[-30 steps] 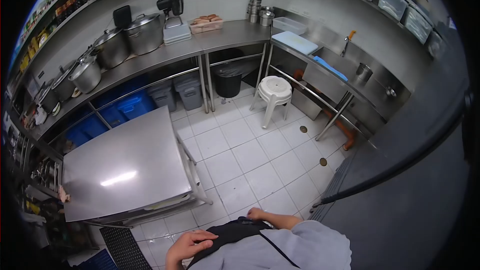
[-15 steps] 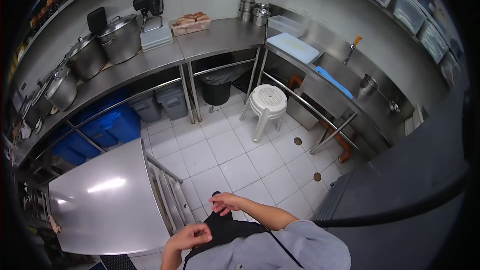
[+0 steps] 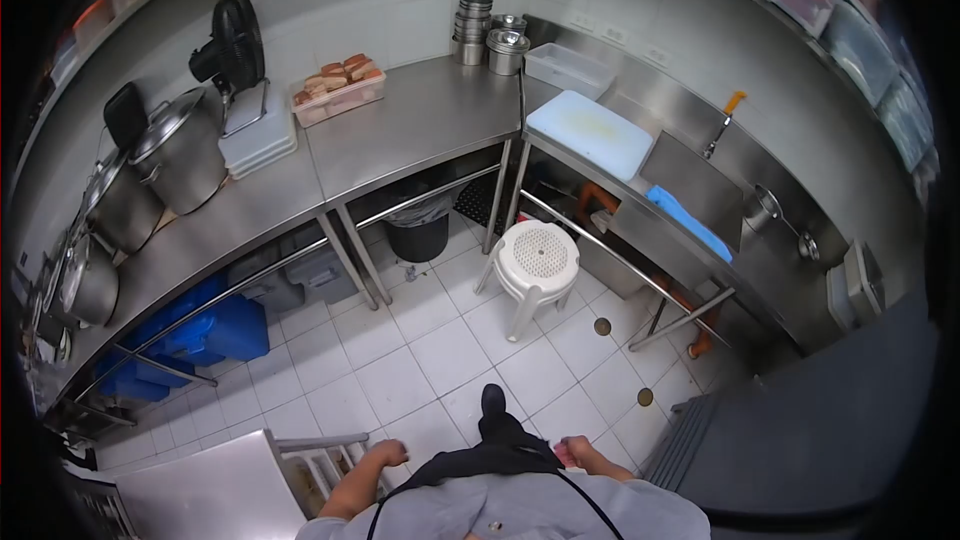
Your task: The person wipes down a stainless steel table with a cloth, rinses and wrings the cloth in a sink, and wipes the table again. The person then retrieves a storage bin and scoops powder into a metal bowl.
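Observation:
My left hand (image 3: 390,453) hangs low beside the steel table's open side rack, its fingers curled in and nothing visible in them. My right hand (image 3: 582,456) is at my right hip, next to the black apron (image 3: 470,462). Its fingers are blurred and partly turned away, so their grip is unclear. One black shoe (image 3: 493,398) shows on the tiles in front of me. Ahead stands a white plastic stool (image 3: 537,258) with a perforated seat.
A steel table (image 3: 210,488) is at lower left, a dark grey cabinet (image 3: 800,420) at right. Along the walls run a steel counter (image 3: 410,130) with pots, a fan (image 3: 232,45) and a tub of reddish-brown pieces (image 3: 340,88), and a sink (image 3: 690,175) with a pale-blue cutting board (image 3: 590,132).
My hands have parted from in front of the apron and dropped to either side. The stool and counters appear larger and closer, and the steel table has slid down toward the lower left.

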A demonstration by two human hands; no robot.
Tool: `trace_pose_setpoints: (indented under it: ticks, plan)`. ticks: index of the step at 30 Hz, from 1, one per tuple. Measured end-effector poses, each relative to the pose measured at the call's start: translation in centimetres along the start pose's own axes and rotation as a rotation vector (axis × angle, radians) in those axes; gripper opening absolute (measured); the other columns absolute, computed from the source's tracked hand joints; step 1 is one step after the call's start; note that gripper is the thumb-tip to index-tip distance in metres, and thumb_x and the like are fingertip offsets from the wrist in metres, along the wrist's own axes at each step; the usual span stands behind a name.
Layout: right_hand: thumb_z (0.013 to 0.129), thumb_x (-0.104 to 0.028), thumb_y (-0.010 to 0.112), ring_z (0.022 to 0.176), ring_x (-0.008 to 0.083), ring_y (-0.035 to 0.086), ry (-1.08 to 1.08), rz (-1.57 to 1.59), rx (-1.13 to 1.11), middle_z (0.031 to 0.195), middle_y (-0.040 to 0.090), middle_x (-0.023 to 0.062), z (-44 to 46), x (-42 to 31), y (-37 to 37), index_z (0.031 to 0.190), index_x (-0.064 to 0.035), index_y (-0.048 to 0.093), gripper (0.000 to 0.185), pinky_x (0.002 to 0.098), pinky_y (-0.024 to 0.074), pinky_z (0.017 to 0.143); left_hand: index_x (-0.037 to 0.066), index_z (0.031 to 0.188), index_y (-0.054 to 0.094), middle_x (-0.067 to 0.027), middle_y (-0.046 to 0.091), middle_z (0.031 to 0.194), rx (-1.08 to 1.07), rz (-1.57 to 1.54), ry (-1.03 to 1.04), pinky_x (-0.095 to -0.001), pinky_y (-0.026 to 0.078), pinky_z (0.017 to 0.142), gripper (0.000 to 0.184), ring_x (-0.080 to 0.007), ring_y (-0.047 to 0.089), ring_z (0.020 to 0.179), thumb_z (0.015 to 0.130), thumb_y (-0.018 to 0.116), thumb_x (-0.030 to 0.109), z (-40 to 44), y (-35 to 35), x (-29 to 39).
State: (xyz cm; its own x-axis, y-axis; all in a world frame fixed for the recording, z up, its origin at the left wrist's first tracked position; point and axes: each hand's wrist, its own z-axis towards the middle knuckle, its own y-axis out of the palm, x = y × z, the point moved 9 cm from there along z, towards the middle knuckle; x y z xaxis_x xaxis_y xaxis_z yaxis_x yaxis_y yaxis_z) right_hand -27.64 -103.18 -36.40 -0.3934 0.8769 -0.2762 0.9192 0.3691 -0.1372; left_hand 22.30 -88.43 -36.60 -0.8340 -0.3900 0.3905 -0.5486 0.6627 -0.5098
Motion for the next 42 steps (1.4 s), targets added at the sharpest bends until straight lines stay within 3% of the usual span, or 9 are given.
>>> trace_pose_setpoints:
  ticks: [3,7,9,14,19,23,28,33,42]
  plan:
    - [0.087,-0.032,0.061,0.097,0.0330,0.071,-0.201,-1.212,0.075,0.110,0.071,0.0229,3.9,-7.2,-0.5,0.105,-0.0003,0.072,0.038,0.0469,0.0578,0.084,0.009,0.108,0.073,-0.0139,0.073,0.105,0.023,-0.264,-0.228,-0.0414,0.055,0.086,0.031,-0.0300,0.069,0.100,0.082,0.069,0.023,-2.7,-3.4,-3.6]
    - [0.082,-0.017,0.064,0.074,0.0319,0.073,-0.513,-1.599,-0.475,0.108,0.072,0.0185,12.1,-17.9,6.8,0.092,0.0015,0.073,0.023,0.0456,0.0610,0.059,0.004,0.098,0.071,-0.0119,0.071,0.085,0.399,-0.864,-0.459,-0.0387,0.057,0.064,0.022,-0.0230,0.070,0.078,0.076,0.068,0.001,-5.9,-8.3,-6.5]
    - [0.083,-0.014,0.057,0.081,0.0347,0.073,-0.245,-1.220,-0.104,0.108,0.072,0.0188,9.1,-29.9,7.4,0.095,-0.0002,0.074,0.025,0.0482,0.0606,0.065,0.003,0.098,0.070,-0.0109,0.069,0.079,0.515,-0.940,-0.431,-0.0382,0.056,0.058,0.023,-0.0214,0.069,0.073,0.076,0.067,-0.003,-5.3,-10.1,-7.4]
    - [0.084,-0.025,0.056,0.090,0.0377,0.070,-0.996,-1.011,0.224,0.094,0.072,0.0189,11.5,-53.2,14.1,0.095,-0.0119,0.076,0.027,0.0483,0.0551,0.082,0.002,0.104,0.069,-0.0101,0.069,0.074,0.609,-1.149,-0.472,-0.0362,0.053,0.058,0.027,-0.0187,0.068,0.072,0.077,0.069,0.001,-5.3,-13.8,-3.7]
    - [0.090,-0.029,0.059,0.080,0.0256,0.071,-1.137,-0.859,0.179,0.090,0.073,0.0146,6.2,-65.1,19.7,0.100,-0.0119,0.075,0.025,0.0410,0.0569,0.070,0.002,0.102,0.069,-0.0091,0.069,0.073,0.443,-1.074,-0.253,-0.0360,0.053,0.059,0.022,-0.0176,0.067,0.071,0.080,0.071,0.007,1.9,-12.6,-8.8]
    - [0.091,-0.033,0.064,0.078,0.0181,0.068,-0.626,-0.898,-0.218,0.090,0.072,0.0073,4.4,-66.0,21.9,0.103,-0.0109,0.074,0.027,0.0350,0.0559,0.064,0.002,0.101,0.069,-0.0086,0.068,0.072,0.497,-1.011,-0.133,-0.0348,0.053,0.058,0.021,-0.0173,0.067,0.069,0.081,0.071,0.010,7.7,-18.2,-14.5]
    - [0.090,-0.035,0.066,0.076,0.0139,0.067,-0.543,-1.054,-0.359,0.088,0.072,0.0030,-6.9,-76.6,20.8,0.104,-0.0089,0.075,0.031,0.0311,0.0549,0.062,0.003,0.111,0.064,-0.0057,0.065,0.075,0.718,-1.327,-0.492,-0.0303,0.049,0.048,0.027,-0.0139,0.061,0.062,0.085,0.062,0.007,5.4,-32.4,-16.2]
    - [0.090,-0.029,0.068,0.063,0.0189,0.063,-1.310,-0.891,0.077,0.071,0.069,0.0100,-16.7,-102.0,17.5,0.083,-0.0040,0.073,0.026,0.0377,0.0513,0.062,0.003,0.116,0.062,-0.0057,0.065,0.081,0.879,-1.334,-0.522,-0.0311,0.050,0.050,0.031,-0.0141,0.061,0.064,0.085,0.059,0.007,6.4,-39.2,-17.7]
    - [0.090,-0.038,0.067,0.083,0.0341,0.069,-1.757,-0.334,0.752,0.078,0.072,0.0148,-22.0,-136.3,12.8,0.112,-0.0093,0.072,0.037,0.0435,0.0521,0.077,0.001,0.119,0.063,-0.0066,0.066,0.078,0.784,-1.325,-0.561,-0.0291,0.050,0.053,0.031,-0.0145,0.061,0.064,0.089,0.059,0.012,10.5,-36.4,-11.0]
